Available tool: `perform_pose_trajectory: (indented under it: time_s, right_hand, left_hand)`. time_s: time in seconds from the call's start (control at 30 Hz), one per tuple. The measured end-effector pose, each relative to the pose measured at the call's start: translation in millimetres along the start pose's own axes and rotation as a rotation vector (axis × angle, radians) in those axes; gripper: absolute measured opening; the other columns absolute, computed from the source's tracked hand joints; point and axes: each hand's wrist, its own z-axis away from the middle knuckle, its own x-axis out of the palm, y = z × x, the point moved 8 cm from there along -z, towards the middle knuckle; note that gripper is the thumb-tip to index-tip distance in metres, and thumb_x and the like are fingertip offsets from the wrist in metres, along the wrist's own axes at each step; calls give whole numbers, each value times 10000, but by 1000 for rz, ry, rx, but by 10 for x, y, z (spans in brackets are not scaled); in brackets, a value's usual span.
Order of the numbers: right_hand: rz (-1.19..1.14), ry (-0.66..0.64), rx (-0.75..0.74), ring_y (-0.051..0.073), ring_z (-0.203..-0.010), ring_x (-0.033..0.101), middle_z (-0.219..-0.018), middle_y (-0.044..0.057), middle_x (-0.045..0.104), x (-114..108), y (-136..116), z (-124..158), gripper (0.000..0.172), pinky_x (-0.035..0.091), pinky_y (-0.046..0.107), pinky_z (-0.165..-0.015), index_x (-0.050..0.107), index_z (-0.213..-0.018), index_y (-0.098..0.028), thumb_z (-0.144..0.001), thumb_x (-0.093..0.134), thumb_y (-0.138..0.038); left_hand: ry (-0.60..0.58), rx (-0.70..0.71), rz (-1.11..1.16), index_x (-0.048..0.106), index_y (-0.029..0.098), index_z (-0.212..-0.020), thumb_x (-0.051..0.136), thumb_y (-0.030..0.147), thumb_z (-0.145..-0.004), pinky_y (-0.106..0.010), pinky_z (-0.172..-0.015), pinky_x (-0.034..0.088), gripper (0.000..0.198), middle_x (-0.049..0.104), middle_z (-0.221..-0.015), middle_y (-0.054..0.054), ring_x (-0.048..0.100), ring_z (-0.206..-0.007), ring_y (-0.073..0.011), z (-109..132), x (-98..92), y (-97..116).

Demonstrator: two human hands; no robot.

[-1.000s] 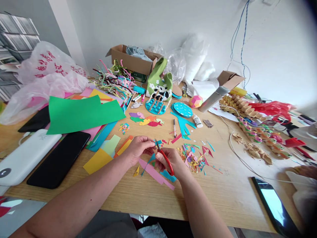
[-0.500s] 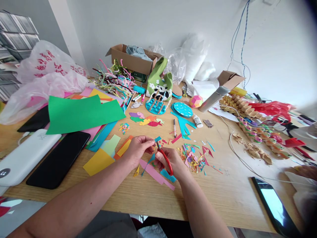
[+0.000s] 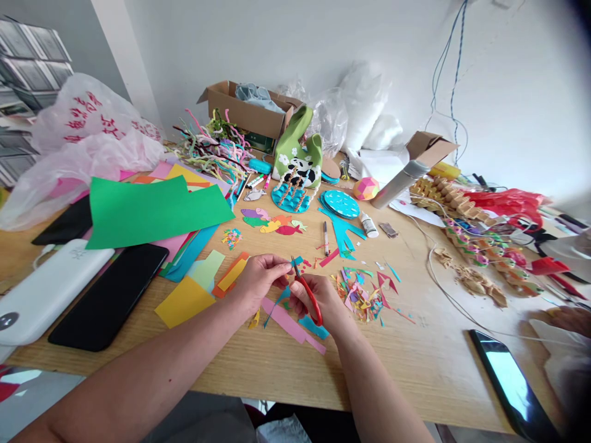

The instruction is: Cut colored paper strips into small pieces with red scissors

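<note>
My right hand is closed round the handles of red scissors, whose blades point up and away from me. A small piece of blue paper shows at the blade tips. My left hand pinches this paper between thumb and fingers, just left of the blades. Below the hands lie a pink paper strip and a blue paper piece. A heap of coloured paper scraps lies to the right of my right hand. Several cut paper fish rest beyond my hands.
Green paper tops a stack of sheets at left, near a white power bank and a black phone. A marker and a white bottle stand ahead. At right are another phone and another person's hand.
The scissor blades have tilted slightly at the blue paper, and the paper sits a little further right. Both hands have otherwise hardly moved.
</note>
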Motion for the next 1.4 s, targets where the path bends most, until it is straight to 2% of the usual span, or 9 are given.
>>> perform_pose_trajectory:
  time_s: [0.67, 1.07, 1.27, 1.4]
  right_hand:
    - [-4, 1, 26, 112, -367, 519, -476, -3, 585, 9, 9, 4, 516, 396, 212, -356, 539, -639, -160, -667, 679, -656]
    - [0, -27, 3, 108, -373, 519, -483, -4, 592, 19, 10, 1, 471, 399, 205, -360, 523, -631, -164, -683, 702, -597]
    - [1, -21, -5, 105, -370, 515, -480, -1, 597, 20, 4, 3, 469, 401, 204, -359, 524, -629, -163, -689, 700, -594]
    - [-7, -31, -6, 105, -376, 523, -486, 4, 603, 20, 12, 8, 453, 404, 196, -361, 525, -630, -158, -698, 709, -565]
  left_hand:
    - [-27, -11, -6, 631, 144, -637, 735, 263, -610, -228, -535, 410, 160, 603, -592, 9, 524, -526, -94, 7, 18, 11]
    - [-23, -9, -36, 621, 148, -607, 703, 243, -601, -234, -546, 429, 126, 589, -577, 6, 521, -536, -100, -16, -5, 17]
    - [-80, -43, -25, 625, 147, -619, 702, 256, -624, -233, -552, 438, 132, 623, -604, -3, 554, -547, -104, -24, 18, -29]
    - [-67, -45, -18, 623, 142, -608, 702, 242, -608, -222, -538, 428, 127, 611, -586, 3, 536, -529, -93, -26, 11, -22]
